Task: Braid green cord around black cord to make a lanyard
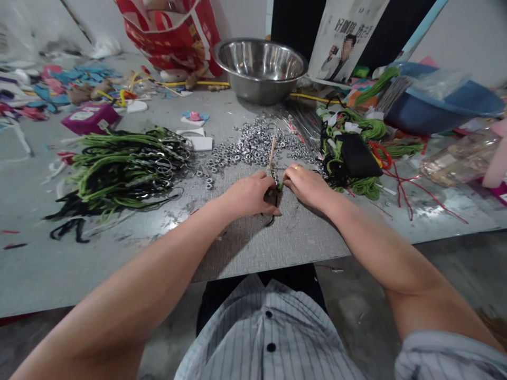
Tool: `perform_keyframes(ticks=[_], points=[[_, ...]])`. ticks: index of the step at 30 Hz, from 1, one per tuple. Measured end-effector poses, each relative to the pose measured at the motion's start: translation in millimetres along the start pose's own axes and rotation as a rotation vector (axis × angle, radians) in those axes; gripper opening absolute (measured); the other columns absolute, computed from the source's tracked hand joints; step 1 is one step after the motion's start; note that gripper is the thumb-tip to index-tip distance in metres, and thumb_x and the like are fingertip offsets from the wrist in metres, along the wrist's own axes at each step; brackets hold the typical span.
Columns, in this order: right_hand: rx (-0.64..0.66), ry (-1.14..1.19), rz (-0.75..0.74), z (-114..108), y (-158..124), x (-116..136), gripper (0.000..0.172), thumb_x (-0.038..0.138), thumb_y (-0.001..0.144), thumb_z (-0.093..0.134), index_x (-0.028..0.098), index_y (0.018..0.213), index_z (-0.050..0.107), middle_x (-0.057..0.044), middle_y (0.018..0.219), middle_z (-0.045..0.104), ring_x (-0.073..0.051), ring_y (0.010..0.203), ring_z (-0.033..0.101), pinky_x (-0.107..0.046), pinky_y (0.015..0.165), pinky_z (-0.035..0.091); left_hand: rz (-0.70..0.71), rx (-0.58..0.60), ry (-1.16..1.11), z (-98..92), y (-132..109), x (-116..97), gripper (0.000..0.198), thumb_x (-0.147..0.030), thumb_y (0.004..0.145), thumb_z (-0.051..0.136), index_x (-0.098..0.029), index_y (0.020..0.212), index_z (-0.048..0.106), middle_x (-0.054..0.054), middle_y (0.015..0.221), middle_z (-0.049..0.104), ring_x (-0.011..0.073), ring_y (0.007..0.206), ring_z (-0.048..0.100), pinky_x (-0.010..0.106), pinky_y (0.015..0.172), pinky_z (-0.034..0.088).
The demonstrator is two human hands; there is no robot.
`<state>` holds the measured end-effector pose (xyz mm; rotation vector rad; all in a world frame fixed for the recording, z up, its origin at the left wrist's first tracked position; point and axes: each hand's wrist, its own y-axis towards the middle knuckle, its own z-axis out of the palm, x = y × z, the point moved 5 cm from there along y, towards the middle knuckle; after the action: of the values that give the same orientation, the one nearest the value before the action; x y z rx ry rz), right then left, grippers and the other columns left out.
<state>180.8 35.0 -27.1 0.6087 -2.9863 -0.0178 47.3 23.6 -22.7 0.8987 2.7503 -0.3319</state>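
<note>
Close together near the front of the table are both my hands, working at a short black and green cord (279, 187). My left hand (253, 196) is curled round the cord's left side, its thumb pointing down and right. Fingertips pinched, my right hand (307, 184) grips the cord from the other side; a ring is on one finger. Just beyond the fingers, the cord meets a thin wooden stick (272, 153) that points away from me. The fingers hide part of the cord. Small silver nut-like metal rings (255, 138) lie heaped behind my hands.
Bundled green and black cords (122, 163) with metal rings lie left. More green cords (368, 126), a black pouch (358, 154) and red cord (400, 182) are right. Behind stand a steel bowl (263, 87), a red bag (170, 42) and a blue basin (439, 113).
</note>
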Motion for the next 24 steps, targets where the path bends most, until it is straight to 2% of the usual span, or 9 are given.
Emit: perform_keyframes(ticks=[7,13,15,18,20,22,24], points=[[-0.086,0.025,-0.001,4,2,-5,0.020,0.022,0.089,0.040,0.017,0.092,0.059,-0.008,0.099,0.058,-0.018,0.075,0.055,-0.031,0.059,0.034,0.030,-0.013,0.005,0.5,-2,-3,0.073,-0.056,0.061,0.071,-0.020,0.122,0.052,0.011,0.117,0.052,0.0274,0.097,0.059,0.034,0.079,0.045],[-0.070,0.075,-0.005,2,2,-3,0.019,0.023,0.089,0.042,0.017,0.093,0.060,-0.010,0.101,0.059,-0.021,0.082,0.056,-0.032,0.066,0.039,0.054,-0.015,-0.003,1.2,-3,-3,0.076,-0.059,0.060,0.071,-0.019,0.121,0.052,0.011,0.116,0.051,0.0273,0.097,0.059,0.034,0.079,0.045],[-0.096,0.114,-0.037,-2,0,-1,0.018,0.022,0.088,0.044,0.017,0.095,0.060,-0.010,0.103,0.059,-0.022,0.087,0.056,-0.033,0.070,0.040,0.065,-0.016,-0.057,-1.0,-3,-1,0.068,-0.057,0.065,0.067,-0.017,0.118,0.053,0.011,0.115,0.052,0.0258,0.094,0.059,0.034,0.077,0.045],[-0.177,0.199,-0.191,-12,-5,8,0.019,0.022,0.086,0.046,0.016,0.096,0.061,-0.011,0.103,0.059,-0.022,0.093,0.056,-0.034,0.077,0.041,0.062,-0.056,-0.199,-7.5,0,6,0.039,-0.042,0.078,0.055,-0.015,0.106,0.057,0.009,0.105,0.057,0.0202,0.091,0.058,0.031,0.079,0.044],[-0.193,0.255,-0.343,-16,-10,19,0.020,0.024,0.088,0.045,0.016,0.092,0.062,-0.010,0.097,0.060,-0.021,0.090,0.056,-0.033,0.078,0.041,0.017,-0.099,-0.284,-11.9,3,14,0.022,-0.027,0.081,0.047,-0.016,0.096,0.058,0.006,0.096,0.060,0.0172,0.089,0.057,0.029,0.079,0.044],[-0.167,0.288,-0.476,-16,-15,32,0.023,0.029,0.089,0.045,0.016,0.088,0.064,-0.009,0.090,0.061,-0.019,0.085,0.056,-0.032,0.077,0.041,-0.026,-0.109,-0.371,-13.6,5,19,0.019,-0.017,0.079,0.041,-0.017,0.089,0.057,0.003,0.088,0.061,0.0151,0.085,0.057,0.027,0.076,0.044],[-0.134,0.282,-0.549,-13,-19,44,0.026,0.037,0.089,0.047,0.017,0.085,0.065,-0.008,0.085,0.062,-0.019,0.082,0.055,-0.032,0.077,0.039,-0.053,-0.098,-0.431,-13.6,7,22,0.018,-0.014,0.077,0.039,-0.018,0.085,0.056,0.002,0.084,0.060,0.0139,0.080,0.056,0.025,0.072,0.044]])
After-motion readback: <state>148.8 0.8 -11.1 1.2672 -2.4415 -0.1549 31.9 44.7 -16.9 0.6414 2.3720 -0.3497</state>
